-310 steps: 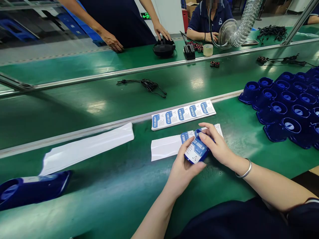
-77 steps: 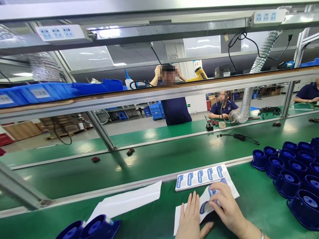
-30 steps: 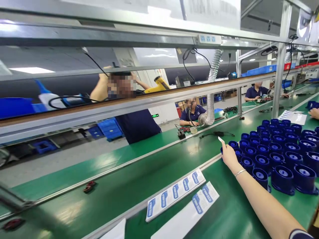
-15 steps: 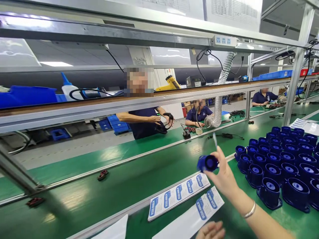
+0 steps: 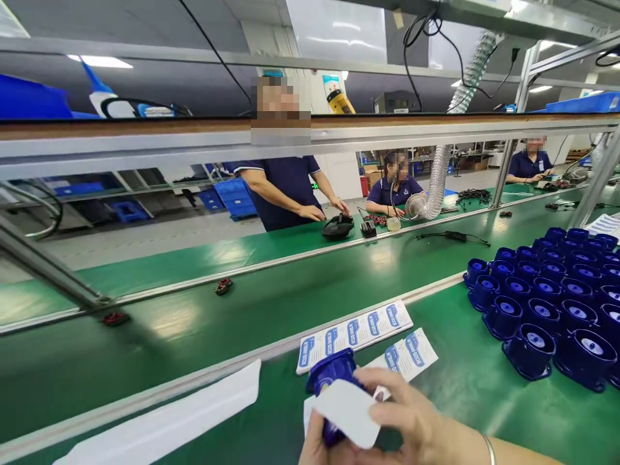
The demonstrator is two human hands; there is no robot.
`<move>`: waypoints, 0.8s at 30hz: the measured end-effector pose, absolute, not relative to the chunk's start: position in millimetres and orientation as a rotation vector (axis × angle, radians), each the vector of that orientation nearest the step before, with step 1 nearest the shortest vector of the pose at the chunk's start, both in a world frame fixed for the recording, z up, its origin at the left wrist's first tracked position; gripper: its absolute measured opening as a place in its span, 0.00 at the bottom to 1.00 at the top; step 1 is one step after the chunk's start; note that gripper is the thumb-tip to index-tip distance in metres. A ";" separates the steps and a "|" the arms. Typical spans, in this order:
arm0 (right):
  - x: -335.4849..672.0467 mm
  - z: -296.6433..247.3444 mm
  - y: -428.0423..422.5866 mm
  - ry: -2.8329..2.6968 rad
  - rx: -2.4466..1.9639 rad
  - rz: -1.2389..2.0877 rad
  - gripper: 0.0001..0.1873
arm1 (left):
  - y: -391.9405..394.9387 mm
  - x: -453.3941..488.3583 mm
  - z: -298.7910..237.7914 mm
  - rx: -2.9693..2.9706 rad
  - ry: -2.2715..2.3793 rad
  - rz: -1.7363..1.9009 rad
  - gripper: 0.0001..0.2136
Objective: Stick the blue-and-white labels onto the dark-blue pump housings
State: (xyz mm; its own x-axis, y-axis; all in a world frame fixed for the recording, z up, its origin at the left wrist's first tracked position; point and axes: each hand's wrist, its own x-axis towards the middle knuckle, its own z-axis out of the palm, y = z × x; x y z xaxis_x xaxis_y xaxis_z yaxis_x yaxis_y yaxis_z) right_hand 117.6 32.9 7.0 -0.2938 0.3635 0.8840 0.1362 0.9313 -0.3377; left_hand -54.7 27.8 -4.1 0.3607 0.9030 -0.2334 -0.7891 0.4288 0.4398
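A dark blue plastic housing (image 5: 333, 367) with a flange is held low in front of me. Around its lower part closes my left hand (image 5: 316, 449), mostly cut off by the bottom edge, its thumb beside a blank white label (image 5: 349, 413). My right hand (image 5: 411, 416), with a bracelet at the wrist, pinches the label's right edge. The label covers part of the housing, its blank side toward me. Just beyond lie a strip of printed blue-and-white labels (image 5: 356, 330) and a second, partly used sheet (image 5: 414, 354), overlapped by my right fingers.
Rows of similar blue housings (image 5: 535, 342) stand at the right. A white paper strip (image 5: 169, 413) lies at the left. Behind the metal rail, coiled wires (image 5: 223, 286) and a black cable (image 5: 453, 237) rest on the green surface. Across the bench, a co-worker's hands are near a black object (image 5: 338, 226).
My right hand has come down and left with the housing and label. My left hand has risen to the housing. The view has tilted downward; the co-worker's black object now rests on the bench.
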 end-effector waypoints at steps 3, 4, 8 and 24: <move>135.4 19.0 25.8 -1.660 -0.579 0.510 0.21 | 26.7 -47.9 4.3 0.249 0.805 1.240 0.18; 140.7 21.4 25.9 -1.565 -0.637 0.610 0.12 | 26.2 -44.6 9.0 0.248 0.902 1.265 0.20; 152.8 18.6 32.3 -1.167 -0.725 1.035 0.08 | 24.3 -33.7 22.1 0.265 0.923 1.273 0.21; 158.5 18.5 30.7 -0.828 -0.845 1.459 0.28 | 18.1 -31.5 13.2 0.287 0.817 1.232 0.25</move>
State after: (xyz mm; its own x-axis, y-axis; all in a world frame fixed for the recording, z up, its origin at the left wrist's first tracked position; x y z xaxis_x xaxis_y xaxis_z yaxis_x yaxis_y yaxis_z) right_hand 158.5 30.7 18.5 -0.0391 0.9986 -0.0350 -0.4819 -0.0495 -0.8748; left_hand -31.5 18.1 13.2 0.0989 0.9130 -0.3957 -0.7196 0.3403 0.6053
